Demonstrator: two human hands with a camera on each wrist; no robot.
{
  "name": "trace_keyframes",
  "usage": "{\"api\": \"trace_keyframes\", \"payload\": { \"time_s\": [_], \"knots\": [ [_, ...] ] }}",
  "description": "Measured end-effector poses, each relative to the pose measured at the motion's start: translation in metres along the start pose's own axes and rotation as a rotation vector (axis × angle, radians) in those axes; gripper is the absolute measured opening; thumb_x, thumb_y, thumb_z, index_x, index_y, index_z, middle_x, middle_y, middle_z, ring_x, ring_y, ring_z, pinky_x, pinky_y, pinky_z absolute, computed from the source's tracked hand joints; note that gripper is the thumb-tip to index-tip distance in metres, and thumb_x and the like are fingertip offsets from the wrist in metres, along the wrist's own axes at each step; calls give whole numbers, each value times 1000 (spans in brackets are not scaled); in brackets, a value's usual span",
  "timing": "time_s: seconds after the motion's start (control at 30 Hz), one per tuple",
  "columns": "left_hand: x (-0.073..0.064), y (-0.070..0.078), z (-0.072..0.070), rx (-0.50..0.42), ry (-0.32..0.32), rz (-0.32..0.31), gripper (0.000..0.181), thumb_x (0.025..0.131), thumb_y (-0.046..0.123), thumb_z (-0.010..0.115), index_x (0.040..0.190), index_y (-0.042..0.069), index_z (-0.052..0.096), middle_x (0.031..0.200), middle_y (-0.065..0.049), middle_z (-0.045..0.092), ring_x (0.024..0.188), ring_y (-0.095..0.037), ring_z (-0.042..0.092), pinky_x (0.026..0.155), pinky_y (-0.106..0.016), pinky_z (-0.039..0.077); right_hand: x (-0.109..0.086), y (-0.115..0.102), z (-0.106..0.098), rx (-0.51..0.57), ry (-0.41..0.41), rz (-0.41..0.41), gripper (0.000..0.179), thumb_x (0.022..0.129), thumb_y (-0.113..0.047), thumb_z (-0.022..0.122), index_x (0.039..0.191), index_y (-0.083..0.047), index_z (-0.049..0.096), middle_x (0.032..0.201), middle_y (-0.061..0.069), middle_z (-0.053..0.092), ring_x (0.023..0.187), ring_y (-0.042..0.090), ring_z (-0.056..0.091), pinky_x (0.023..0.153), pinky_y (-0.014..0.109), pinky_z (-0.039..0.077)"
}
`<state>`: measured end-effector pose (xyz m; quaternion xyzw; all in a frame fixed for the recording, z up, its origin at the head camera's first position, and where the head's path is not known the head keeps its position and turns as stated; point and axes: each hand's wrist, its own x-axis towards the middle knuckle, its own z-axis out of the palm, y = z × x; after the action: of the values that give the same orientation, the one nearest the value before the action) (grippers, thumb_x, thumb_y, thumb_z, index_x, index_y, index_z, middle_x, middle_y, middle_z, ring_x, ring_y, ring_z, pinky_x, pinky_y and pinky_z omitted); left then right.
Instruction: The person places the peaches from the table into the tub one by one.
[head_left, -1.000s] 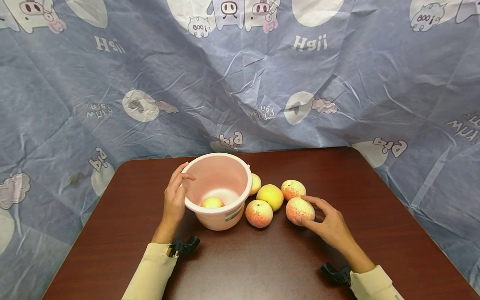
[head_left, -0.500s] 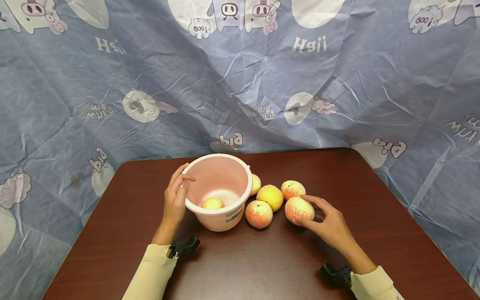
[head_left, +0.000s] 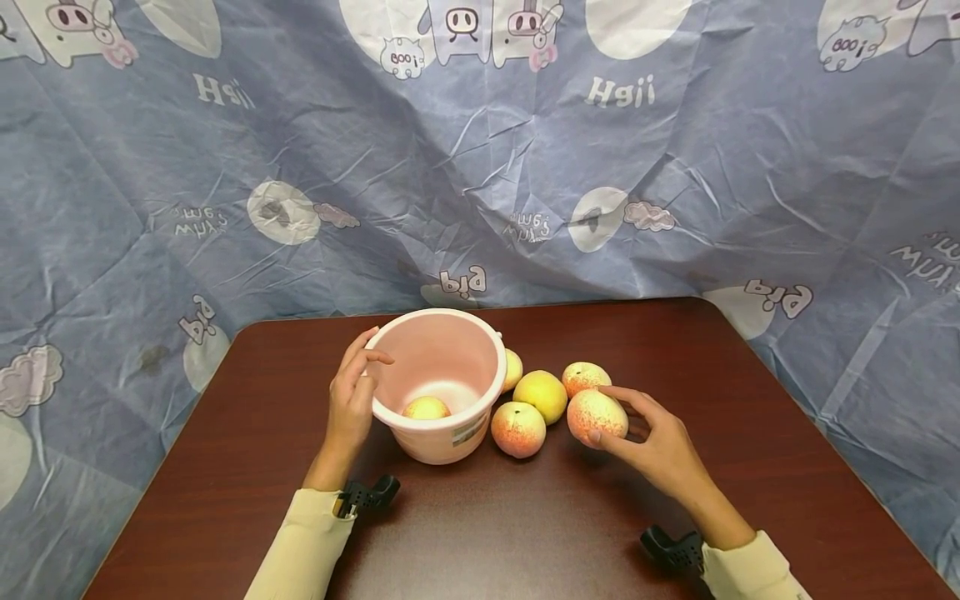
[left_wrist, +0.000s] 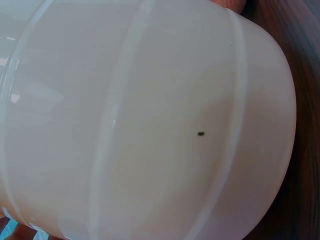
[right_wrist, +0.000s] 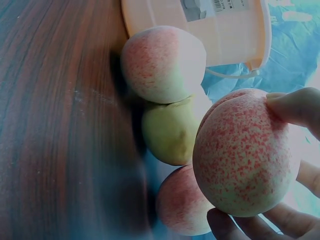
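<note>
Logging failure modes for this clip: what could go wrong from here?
The right hand grips the held peach with its fingertips; it might slip. The yellow fruit and front peach lie loose and could roll if bumped. The left hand grips the bucket at its rim; a tug could tip it.

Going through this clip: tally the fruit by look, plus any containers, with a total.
Red-speckled peaches: 4 (held peach, front peach, back peach, peach inside the bucket)
Yellow fruit: 1
Pale fruit, partly hidden behind the bucket: 1
Pink bucket: 1
Total: 7
</note>
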<state>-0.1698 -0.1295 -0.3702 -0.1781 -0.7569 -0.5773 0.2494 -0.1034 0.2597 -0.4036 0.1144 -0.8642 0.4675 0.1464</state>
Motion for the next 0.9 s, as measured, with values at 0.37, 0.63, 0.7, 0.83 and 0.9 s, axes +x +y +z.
{"api": "trace_keyframes", "payload": {
  "time_s": [0.37,0.63,0.7,0.83,0.9],
  "knots": [
    [0,2,1,3,-5,18,32,78,-12,36,92,-5,64,141,-19,46,130,-40,42,98,-51,32,2,-3,-1,10,-9,5,61,75,-12,82,131,-17,57,121,4,57,104,17,63,80,19,51],
    [0,6,1,10,-2,18,31,78,-13,37,93,-10,63,140,-19,47,129,-40,44,99,-43,32,5,-12,-3,21,-16,11,59,77,-16,82,130,-19,58,122,2,58,101,8,63,80,20,51],
    [0,6,1,15,0,15,31,78,-13,37,93,-9,63,140,-19,47,129,-40,44,98,-40,32,6,-14,-3,26,-21,10,59,77,-17,81,131,-19,58,123,3,57,101,8,64,80,20,51],
    [-1,6,1,22,1,6,30,78,-13,37,93,-10,63,140,-18,47,129,-40,44,97,-40,32,8,-17,-3,36,-32,18,59,77,-18,81,131,-21,57,126,3,56,102,10,64,80,20,51],
    [-1,6,1,21,4,2,31,78,-13,37,93,-10,63,140,-18,47,129,-39,44,97,-39,32,9,-20,-3,37,-36,19,59,77,-19,81,131,-23,57,128,2,56,103,11,64,81,20,51]
  ]
}}
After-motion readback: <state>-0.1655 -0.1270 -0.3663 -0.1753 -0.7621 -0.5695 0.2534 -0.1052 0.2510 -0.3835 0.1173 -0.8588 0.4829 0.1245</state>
